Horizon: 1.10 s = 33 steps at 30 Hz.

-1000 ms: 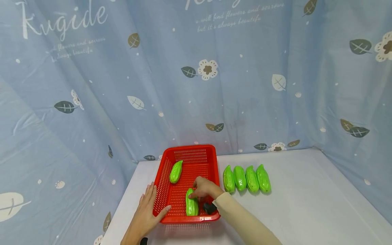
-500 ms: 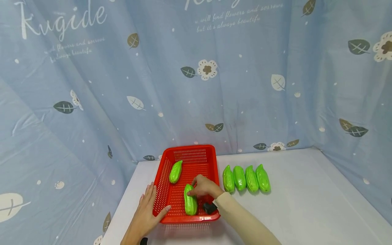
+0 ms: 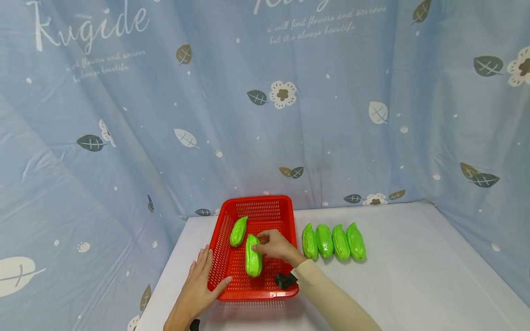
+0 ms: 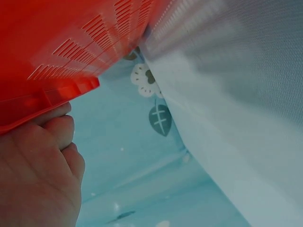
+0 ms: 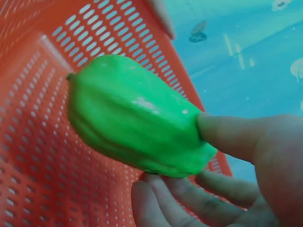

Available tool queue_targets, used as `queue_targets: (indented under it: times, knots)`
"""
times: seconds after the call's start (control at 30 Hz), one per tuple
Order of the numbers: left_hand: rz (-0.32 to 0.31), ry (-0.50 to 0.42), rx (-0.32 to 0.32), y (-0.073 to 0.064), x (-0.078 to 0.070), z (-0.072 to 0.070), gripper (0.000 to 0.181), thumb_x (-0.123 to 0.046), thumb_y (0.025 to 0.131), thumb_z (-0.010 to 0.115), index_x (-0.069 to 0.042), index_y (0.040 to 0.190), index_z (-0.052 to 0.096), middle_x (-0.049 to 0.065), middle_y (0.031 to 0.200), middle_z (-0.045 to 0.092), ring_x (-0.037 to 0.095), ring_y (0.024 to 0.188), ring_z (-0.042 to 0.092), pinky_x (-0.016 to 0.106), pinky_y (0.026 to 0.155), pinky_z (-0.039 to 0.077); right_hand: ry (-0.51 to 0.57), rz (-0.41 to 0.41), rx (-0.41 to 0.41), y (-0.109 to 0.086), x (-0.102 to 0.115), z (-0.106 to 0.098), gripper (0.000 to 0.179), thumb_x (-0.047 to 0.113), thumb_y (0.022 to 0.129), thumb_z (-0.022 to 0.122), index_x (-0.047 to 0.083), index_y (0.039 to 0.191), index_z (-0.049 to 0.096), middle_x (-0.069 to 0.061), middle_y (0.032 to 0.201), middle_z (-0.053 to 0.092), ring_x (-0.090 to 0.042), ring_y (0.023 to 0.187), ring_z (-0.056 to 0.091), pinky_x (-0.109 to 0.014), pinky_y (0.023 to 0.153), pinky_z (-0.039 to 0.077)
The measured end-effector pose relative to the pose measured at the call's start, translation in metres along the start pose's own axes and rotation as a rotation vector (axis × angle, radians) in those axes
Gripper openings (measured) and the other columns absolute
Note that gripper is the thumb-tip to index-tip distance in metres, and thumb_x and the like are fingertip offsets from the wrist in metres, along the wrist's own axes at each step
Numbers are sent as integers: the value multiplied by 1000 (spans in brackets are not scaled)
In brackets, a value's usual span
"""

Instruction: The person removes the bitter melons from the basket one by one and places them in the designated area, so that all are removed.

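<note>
A glossy green papaya [image 3: 253, 258] with lengthwise ridges is held over the red basket by my right hand [image 3: 276, 244]. My right thumb and fingers pinch its narrower end, and its broad end points away from the palm in the right wrist view, where the papaya [image 5: 132, 113] is seen large above the holed floor. A second papaya [image 3: 238, 231] lies in the basket's far left part. My left hand [image 3: 198, 286] rests along the left side of the red basket [image 3: 256, 295], fingers straight and thumb spread over the near corner. In the left wrist view, the basket's rim partly hides the left fingers.
Several more green papayas [image 3: 333, 242] lie side by side in a row on the white table [image 3: 410, 271], right of the basket. A blue patterned curtain [image 3: 323, 128] hangs behind the table and along its sides.
My right hand has moved the papaya away from the basket's near edge, forward and slightly left, and it looks lifted. The left hand and the other papayas stay put.
</note>
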<state>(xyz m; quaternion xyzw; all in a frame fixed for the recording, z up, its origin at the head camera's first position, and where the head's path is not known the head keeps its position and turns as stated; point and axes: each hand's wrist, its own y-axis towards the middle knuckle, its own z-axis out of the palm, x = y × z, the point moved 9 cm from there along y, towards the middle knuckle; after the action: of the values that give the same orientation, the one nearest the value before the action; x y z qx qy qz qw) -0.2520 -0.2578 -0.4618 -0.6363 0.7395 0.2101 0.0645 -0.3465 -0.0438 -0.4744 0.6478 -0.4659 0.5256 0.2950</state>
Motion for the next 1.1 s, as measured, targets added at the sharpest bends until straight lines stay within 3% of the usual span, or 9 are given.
queue_targets:
  times: [0.27,0.67,1.1]
  knots:
    - [1,-5,-1,-1,-2,-1,102,-60,90,66,4,161,28,21,171,24,46,158,22,70,123,22,156,30,-15,-3,3,-6,45,23,94,77,-4,126,60,-20,120,64,-22,87,71,-57,91,61]
    - [6,-13,0,0,-1,-1,102,-59,91,67,3,161,27,21,171,23,45,159,20,69,124,21,211,-17,-42,-14,14,-16,42,20,98,72,-5,130,64,-23,123,66,-19,94,72,-50,84,64]
    - [15,-23,7,0,-2,-2,104,-60,91,67,5,161,26,22,172,22,46,159,19,69,123,22,270,-57,-83,-34,22,-51,45,22,100,68,-4,137,62,-23,130,67,-20,101,74,-43,82,65]
